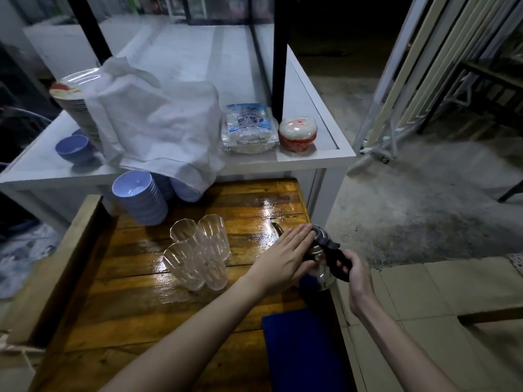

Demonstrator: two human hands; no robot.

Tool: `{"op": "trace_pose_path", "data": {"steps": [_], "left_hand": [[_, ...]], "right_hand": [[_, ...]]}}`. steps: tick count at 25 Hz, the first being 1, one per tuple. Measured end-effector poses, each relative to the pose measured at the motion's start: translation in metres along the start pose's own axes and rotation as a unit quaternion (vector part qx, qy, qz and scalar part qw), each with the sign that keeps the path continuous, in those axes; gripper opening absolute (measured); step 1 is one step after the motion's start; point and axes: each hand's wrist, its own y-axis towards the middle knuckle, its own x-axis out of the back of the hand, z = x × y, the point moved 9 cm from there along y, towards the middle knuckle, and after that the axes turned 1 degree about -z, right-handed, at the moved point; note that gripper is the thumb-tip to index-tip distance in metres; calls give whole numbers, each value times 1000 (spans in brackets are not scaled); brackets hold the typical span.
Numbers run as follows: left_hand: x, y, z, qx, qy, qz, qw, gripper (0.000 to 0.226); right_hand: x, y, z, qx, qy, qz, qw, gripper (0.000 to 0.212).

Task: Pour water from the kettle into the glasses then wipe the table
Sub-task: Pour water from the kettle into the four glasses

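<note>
A steel kettle [319, 274] with a black lid and handle stands at the right edge of the wet wooden table [158, 312]. My right hand [355, 271] is closed around the kettle's black handle. My left hand [285, 257] lies flat against the kettle's side and lid, fingers stretched out. Several clear ribbed glasses [198, 251] stand in a tight cluster just left of the kettle; I cannot tell whether they hold water. A folded blue cloth [300, 349] lies on the table's near right corner.
Stacked blue bowls [141, 198] sit at the table's back. Behind, a white counter [308, 159] carries a white cloth [158, 128] over stacked plates, a plastic-wrapped packet [247, 127], a red-and-white container [297, 133] and a blue bowl [74, 148]. Concrete floor lies to the right.
</note>
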Motion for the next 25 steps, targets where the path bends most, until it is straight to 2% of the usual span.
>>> {"op": "trace_pose_path", "data": {"steps": [5, 11, 17, 25], "left_hand": [[35, -34, -1, 22, -19, -59, 998, 65], [59, -72, 5, 72, -35, -128, 989, 68], [69, -99, 19, 120, -63, -155, 979, 62], [76, -109, 37, 138, -80, -176, 971, 59]], "right_hand": [[-23, -23, 39, 63, -63, 60, 994, 27], [-60, -55, 66, 98, -100, 117, 983, 29], [-93, -70, 90, 157, -166, 152, 962, 34], [-121, -70, 107, 183, -226, 183, 939, 32]]}}
